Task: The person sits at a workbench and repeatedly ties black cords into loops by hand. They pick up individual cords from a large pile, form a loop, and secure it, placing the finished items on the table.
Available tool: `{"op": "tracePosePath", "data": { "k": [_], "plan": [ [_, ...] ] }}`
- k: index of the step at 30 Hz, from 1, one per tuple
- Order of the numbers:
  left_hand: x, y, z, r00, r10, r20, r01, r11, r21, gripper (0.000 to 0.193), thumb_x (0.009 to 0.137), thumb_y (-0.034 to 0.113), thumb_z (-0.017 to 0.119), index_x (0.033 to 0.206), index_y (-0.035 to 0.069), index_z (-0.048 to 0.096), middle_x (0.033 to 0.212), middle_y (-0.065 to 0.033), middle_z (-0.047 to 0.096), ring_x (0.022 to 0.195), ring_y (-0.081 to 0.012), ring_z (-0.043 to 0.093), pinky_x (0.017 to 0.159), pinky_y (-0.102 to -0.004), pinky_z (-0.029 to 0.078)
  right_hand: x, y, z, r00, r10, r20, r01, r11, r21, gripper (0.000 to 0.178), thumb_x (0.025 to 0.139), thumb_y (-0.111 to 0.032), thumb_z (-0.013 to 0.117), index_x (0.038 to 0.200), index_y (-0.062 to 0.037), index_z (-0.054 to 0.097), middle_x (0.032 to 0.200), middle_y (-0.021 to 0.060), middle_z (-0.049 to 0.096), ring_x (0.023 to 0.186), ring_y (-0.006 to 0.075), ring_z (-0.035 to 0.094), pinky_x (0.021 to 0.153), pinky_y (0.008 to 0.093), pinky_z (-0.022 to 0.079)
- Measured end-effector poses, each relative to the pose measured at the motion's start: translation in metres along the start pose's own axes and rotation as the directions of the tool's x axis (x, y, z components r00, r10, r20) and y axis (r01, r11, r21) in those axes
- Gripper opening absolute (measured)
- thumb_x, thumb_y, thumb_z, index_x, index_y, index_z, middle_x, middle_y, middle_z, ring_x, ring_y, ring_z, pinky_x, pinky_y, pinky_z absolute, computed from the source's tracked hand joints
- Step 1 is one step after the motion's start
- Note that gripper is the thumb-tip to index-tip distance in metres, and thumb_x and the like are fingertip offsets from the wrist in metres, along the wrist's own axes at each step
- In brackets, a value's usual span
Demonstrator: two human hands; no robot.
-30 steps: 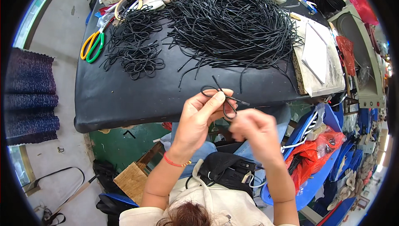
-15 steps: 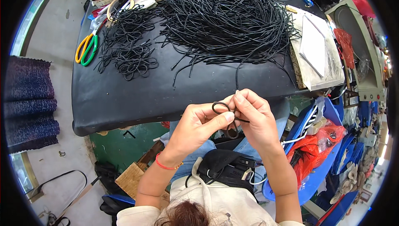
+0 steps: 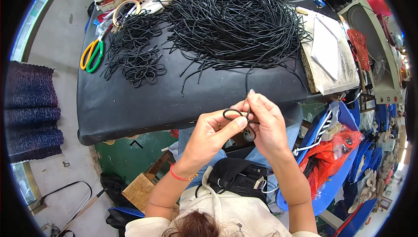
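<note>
Cord loop (image 3: 235,114): black, pinched between both hands just off the near edge of the worktop (image 3: 130,102) — held in the air above the lap, not resting on anything.
Left hand (image 3: 213,134): fingers curled, thumb and forefinger closed on the loop's left side; red band at the wrist.
Right hand (image 3: 267,126): closed on the same cord where the strands cross, fingertips (image 3: 251,93) pointing up and away toward the worktop.
Direction: loop between the two hands, nearer the left thumb; a lower bend of cord hanging down past the right palm.
Long axis: loop lying roughly left to right; a free tail rising from the right fingertips toward the big pile.
Nearer hand: both touching — no reach needed.
Cord pile (image 3: 235,19): large tangle straight ahead, well apart from the hands.
Finished loops (image 3: 135,58): smaller heap ahead and to the left, on the worktop.
Scissors (image 3: 91,54): yellow and green handles, far left, near the edge.
Open room: bare black stretch of worktop directly ahead of the hands, between them and both heaps.
Edges: near rim just ahead of the knuckles; black bag (image 3: 235,174) on the lap below.
</note>
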State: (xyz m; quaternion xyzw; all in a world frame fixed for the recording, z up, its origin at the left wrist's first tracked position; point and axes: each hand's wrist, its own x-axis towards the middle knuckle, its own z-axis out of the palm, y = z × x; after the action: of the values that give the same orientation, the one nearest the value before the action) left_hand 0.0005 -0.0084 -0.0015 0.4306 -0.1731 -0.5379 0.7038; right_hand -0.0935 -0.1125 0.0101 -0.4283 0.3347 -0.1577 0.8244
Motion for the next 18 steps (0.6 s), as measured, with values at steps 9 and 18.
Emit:
{"op": "tracePosePath", "data": {
  "k": [9, 18],
  "plan": [
    [0.015, -0.014, 0.007, 0.972, 0.057, -0.226, -0.087, 0.988, -0.127, 0.018, 0.086, 0.008, 0.059, 0.101, -0.003, 0.058, 0.083, -0.0075, 0.063, 0.071, -0.012, 0.062, 0.066, -0.0228, 0.052, -0.011, 0.004, -0.025, 0.987, -0.16, -0.002, 0.154, 0.955, -0.252, 0.029, 0.093, -0.026, 0.049, 0.101, 0.0, 0.058, 0.085, 0.0036, 0.06, 0.075, 0.0073, 0.055, 0.067, 0.0209, 0.043],
    [0.01, -0.011, 0.005, 0.984, 0.046, -0.17, -0.02, 0.988, 0.156, 0.013, 0.087, 0.012, 0.059, 0.09, -0.001, 0.059, 0.073, -0.0033, 0.061, 0.062, -0.0072, 0.056, 0.058, -0.02, 0.046, -0.014, 0.008, -0.015, 0.836, -0.537, 0.113, 0.468, 0.591, -0.657, 0.008, 0.084, -0.002, 0.058, 0.091, 0.0021, 0.058, 0.079, 0.0063, 0.056, 0.068, 0.011, 0.055, 0.06, 0.0248, 0.045]
  ]
}}
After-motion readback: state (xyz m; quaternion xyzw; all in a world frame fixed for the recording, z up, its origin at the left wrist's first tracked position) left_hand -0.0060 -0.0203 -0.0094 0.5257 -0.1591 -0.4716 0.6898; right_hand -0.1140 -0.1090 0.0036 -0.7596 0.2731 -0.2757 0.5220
